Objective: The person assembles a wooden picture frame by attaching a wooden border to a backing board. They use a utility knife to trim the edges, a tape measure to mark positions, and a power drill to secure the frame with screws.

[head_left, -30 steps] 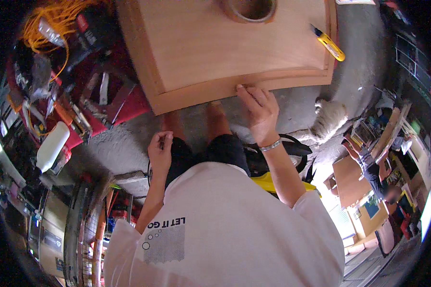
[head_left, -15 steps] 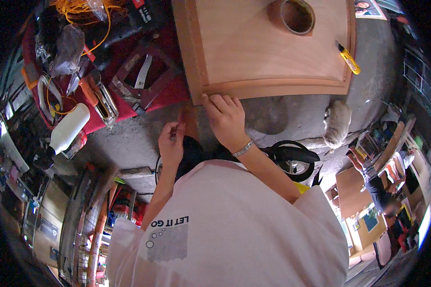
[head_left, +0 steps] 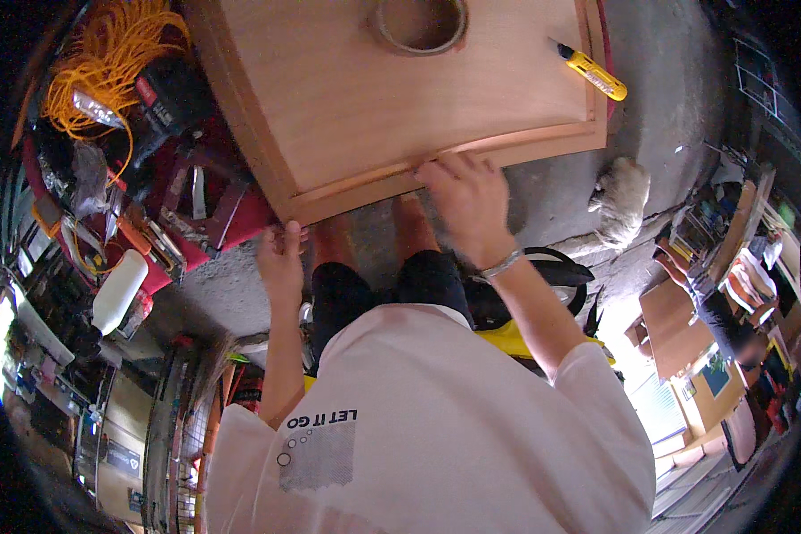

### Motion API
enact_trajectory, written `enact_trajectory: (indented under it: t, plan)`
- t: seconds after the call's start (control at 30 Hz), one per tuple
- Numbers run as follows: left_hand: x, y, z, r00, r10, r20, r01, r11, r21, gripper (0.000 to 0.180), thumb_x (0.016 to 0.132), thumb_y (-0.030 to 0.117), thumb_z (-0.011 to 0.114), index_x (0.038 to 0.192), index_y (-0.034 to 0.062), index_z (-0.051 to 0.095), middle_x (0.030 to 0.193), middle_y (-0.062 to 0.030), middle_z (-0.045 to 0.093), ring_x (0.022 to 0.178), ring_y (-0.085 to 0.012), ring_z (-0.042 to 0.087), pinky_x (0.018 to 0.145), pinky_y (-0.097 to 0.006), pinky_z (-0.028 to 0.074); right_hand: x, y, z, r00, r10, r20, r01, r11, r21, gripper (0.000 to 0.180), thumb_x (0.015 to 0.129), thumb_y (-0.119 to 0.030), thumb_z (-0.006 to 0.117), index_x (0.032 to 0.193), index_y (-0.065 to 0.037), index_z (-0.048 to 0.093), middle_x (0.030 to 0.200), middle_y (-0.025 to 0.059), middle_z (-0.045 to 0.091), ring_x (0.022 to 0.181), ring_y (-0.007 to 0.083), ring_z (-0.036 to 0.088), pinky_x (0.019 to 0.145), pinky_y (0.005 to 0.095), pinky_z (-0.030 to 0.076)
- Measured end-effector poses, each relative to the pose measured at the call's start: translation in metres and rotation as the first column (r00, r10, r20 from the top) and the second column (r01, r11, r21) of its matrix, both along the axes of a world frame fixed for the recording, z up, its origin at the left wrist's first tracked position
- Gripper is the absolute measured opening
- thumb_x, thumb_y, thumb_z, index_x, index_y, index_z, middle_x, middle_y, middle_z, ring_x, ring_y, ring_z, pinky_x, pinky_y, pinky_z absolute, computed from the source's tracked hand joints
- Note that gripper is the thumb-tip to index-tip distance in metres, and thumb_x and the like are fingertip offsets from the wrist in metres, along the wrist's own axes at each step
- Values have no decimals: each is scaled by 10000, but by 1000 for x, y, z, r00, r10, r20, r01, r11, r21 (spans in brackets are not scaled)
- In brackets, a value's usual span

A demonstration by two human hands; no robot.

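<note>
- The wooden framed panel (head_left: 436, 111) lies flat in front of the person, its near rail just beyond the 2 bare knees.
- Right hand (head_left: 467, 203): at the middle of that near rail, fingers bent, fingertips on the wood – whether they pinch or only press, I cannot tell.
- Left hand (head_left: 281, 258): at the panel's near left corner, fingertips close against it and thumb raised; whether it grasps the corner, I cannot tell.
- A metal bracelet (head_left: 503, 264) circles the right wrist.
- On the panel, toward its far side, stands 1 hollow brown roll (head_left: 418, 50), open end up.
- A yellow utility knife (head_left: 601, 78) rests near the right rail, its dark tip pointing up and left.
- Left of the panel, a red cloth (head_left: 245, 218) carries mixed tools; a tangle of orange cord (head_left: 120, 58) lies farther back.
- A white bottle (head_left: 120, 292) lies slanted by the cloth's near edge.
- Right of the panel, a pale furry animal (head_left: 623, 203) lies on the floor (head_left: 556, 200) – well apart from both hands.
</note>
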State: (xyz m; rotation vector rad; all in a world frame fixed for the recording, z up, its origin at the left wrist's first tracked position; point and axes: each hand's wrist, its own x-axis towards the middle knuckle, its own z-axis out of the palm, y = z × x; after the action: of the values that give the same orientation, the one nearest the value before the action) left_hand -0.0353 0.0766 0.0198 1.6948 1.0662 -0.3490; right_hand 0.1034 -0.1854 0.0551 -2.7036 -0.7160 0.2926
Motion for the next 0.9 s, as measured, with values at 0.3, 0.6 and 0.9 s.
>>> enact_trajectory:
  t: [0.3, 0.6, 0.9]
  plan:
    - [-10, 4, -9, 999, -43, 21, 42, 999, 21, 371, 989, 387, 587, 1047, 21, 583, 923, -81, 706, 822, -142, 676, 683, -285, 528, 80, -178, 7, 988, -141, 59, 141, 990, 2, 93, 815, -177, 715, 898, -146, 689, 915, 27, 684, 809, 276, 653, 675, 390, 514]
    - [-4, 11, -1, 995, -103, -8, 104, 995, 14, 410, 983, 426, 583, 1020, 17, 586, 872, -77, 698, 812, -136, 675, 680, -276, 519, 97, -224, -2, 978, -204, 40, 203, 979, 25, 117, 811, -123, 735, 917, -136, 687, 862, 55, 675, 776, 292, 655, 670, 394, 531]
    - [10, 32, 30, 922, -277, -270, 293, 956, 21, 408, 984, 393, 593, 819, 23, 637, 689, -59, 651, 581, -100, 570, 539, -258, 435, 20, -56, -6, 979, -173, -103, 191, 960, 204, 155, 801, -91, 672, 954, -111, 692, 953, 74, 675, 856, 320, 659, 715, 412, 547]
